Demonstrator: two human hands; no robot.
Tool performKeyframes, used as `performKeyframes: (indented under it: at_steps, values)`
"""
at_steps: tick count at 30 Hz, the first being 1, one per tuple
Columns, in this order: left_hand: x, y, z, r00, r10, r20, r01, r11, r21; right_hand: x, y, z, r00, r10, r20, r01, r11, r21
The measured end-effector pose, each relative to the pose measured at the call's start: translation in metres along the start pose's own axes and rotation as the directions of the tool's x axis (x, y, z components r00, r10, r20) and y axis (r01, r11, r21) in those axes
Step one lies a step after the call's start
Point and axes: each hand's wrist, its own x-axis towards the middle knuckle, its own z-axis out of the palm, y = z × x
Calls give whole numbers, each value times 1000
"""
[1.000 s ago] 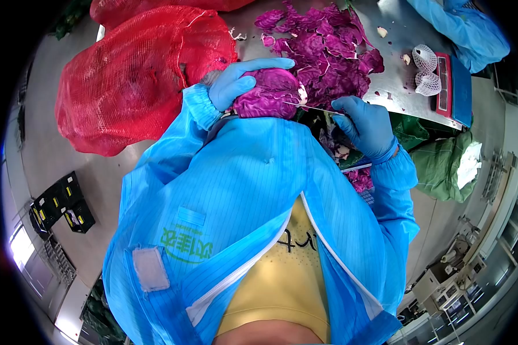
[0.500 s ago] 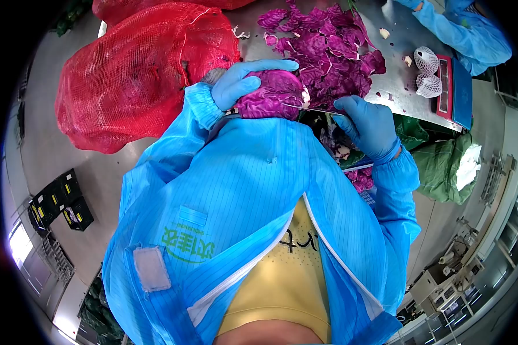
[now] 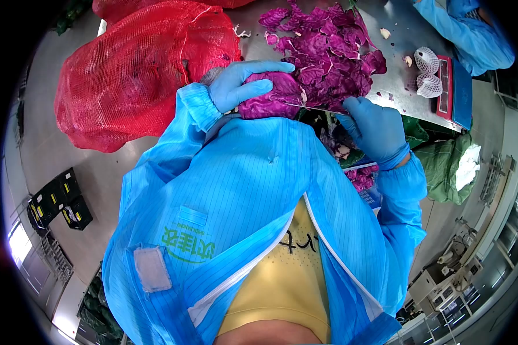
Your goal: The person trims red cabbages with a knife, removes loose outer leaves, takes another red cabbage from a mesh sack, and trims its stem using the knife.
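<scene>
A purple cabbage (image 3: 273,99) lies at the near edge of the metal table, against the blue jacket. My left hand (image 3: 236,86), in a blue glove, grips it from the left, thumb and fingers over its top. My right hand (image 3: 374,127), also gloved, is closed round a knife (image 3: 313,107); the handle is hidden in the fist. The thin blade points left, and its tip is at the cabbage's right side. Behind the cabbage is a heap of loose purple leaves (image 3: 334,57).
Red mesh sacks (image 3: 138,75) fill the left. On the metal table (image 3: 394,69) at right are white foam nets (image 3: 427,72) and a red and blue scale (image 3: 453,92). Another person's blue sleeve (image 3: 460,34) is beyond. A green sack (image 3: 440,167) stands below right.
My right hand has moved slightly right with the knife. The white stem end on the cabbage's right side no longer shows. My left hand still grips the cabbage.
</scene>
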Motion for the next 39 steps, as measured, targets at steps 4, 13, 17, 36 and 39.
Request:
performKeyframes:
  at_steps: [4,13,17,36,39]
  values:
    - [1,5,-2,998,-21,52,11,985,170,2,0,-7,999,-17,43,19,999,-34]
    - [-4,9,0,995,-88,42,77,972,222,2,-4,-1,999,1,32,3,991,-136]
    - [-3,8,-1,992,-111,54,93,960,262,1,-3,3,1000,3,-11,-4,988,-155]
    - [-5,1,7,982,-176,63,176,984,11,-9,-9,43,950,81,-301,-125,983,-133]
    - [-6,-4,14,996,-86,39,85,996,18,-7,-1,34,792,361,-493,-282,931,230]
